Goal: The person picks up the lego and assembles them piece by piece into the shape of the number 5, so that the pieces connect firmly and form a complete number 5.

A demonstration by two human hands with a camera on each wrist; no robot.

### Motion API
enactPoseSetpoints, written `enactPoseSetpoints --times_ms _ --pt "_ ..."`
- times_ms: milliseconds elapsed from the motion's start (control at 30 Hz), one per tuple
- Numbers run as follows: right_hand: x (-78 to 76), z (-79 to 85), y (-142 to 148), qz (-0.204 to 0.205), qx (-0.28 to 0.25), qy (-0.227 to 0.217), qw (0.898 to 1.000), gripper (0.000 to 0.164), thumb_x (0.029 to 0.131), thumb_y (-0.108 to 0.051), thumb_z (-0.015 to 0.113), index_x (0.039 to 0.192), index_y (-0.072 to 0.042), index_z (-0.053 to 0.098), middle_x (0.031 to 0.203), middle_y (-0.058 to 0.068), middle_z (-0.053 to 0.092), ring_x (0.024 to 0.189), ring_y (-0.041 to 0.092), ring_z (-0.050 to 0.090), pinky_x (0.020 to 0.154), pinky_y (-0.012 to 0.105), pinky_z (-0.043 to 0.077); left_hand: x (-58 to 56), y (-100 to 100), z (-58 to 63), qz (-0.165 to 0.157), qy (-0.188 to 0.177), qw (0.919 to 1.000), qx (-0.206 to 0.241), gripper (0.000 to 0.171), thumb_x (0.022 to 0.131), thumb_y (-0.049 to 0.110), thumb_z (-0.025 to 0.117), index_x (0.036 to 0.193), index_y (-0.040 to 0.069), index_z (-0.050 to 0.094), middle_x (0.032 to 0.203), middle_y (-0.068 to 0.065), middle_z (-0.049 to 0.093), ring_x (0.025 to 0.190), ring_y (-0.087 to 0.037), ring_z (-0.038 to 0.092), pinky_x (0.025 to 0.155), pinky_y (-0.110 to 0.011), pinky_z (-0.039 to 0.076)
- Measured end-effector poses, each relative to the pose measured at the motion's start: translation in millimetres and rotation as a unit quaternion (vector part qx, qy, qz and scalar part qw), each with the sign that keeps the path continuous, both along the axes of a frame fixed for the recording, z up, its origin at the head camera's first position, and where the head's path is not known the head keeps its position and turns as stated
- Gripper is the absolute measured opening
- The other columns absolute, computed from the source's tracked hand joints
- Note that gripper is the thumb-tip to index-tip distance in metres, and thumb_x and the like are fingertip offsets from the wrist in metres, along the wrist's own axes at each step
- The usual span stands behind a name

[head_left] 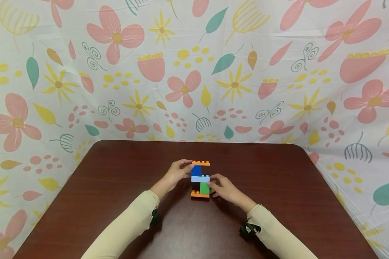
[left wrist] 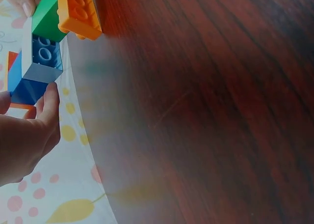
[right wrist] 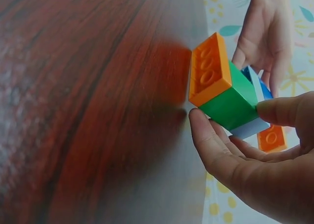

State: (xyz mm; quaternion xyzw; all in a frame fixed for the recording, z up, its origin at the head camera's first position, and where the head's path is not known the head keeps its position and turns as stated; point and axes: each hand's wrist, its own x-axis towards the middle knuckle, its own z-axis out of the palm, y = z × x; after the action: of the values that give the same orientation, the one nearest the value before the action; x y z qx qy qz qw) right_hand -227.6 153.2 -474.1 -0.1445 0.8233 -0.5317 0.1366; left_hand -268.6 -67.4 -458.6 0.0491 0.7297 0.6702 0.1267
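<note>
A stack of toy building bricks is between my two hands. From top to bottom it has an orange brick point(head_left: 201, 163), a blue brick point(head_left: 196, 170), a light blue brick point(head_left: 197, 179), a green brick point(head_left: 205, 188) and another orange brick point(head_left: 200, 195). My left hand point(head_left: 175, 174) holds the blue brick between thumb and fingers, seen closer in the left wrist view. On the other side, my right hand point(head_left: 227, 189) pinches the green brick. The right wrist view shows the lower orange brick's hollow underside, clear of the table.
The dark brown wooden table point(head_left: 116, 216) spreads beneath both arms. Behind it hangs a white cloth point(head_left: 272, 50) printed with flowers and leaves. A black wrist device point(head_left: 249, 230) shows at the right sleeve.
</note>
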Motion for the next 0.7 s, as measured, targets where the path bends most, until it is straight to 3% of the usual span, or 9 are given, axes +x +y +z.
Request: enactPoseSetpoints --times_ms 400,700 --pt "1.4 1.7 -4.2 -0.030 0.002 0.003 1.000 0.040 0.099 -0.014 0.055 0.128 0.012 0.046 0.111 0.025 0.061 0.087 0.032 0.066 0.069 0.041 0.058 -2.7 0.0 -1.3 -0.005 0.004 1.0000 -0.006 0.036 0.097 0.011 0.057 0.131 -0.002 0.054 0.105 -0.017 0.057 0.097 -0.027 0.064 0.090 -0.045 0.051" --pt "-0.2 1.0 -7.0 -0.044 0.006 0.015 0.999 0.037 0.098 -0.012 0.056 0.127 0.009 0.049 0.115 0.025 0.060 0.089 0.030 0.066 0.069 0.038 0.058 -2.7 1.7 -4.5 0.005 0.001 0.9998 -0.018 0.037 0.096 0.007 0.058 0.132 0.000 0.053 0.107 -0.018 0.058 0.099 -0.027 0.063 0.087 -0.041 0.053"
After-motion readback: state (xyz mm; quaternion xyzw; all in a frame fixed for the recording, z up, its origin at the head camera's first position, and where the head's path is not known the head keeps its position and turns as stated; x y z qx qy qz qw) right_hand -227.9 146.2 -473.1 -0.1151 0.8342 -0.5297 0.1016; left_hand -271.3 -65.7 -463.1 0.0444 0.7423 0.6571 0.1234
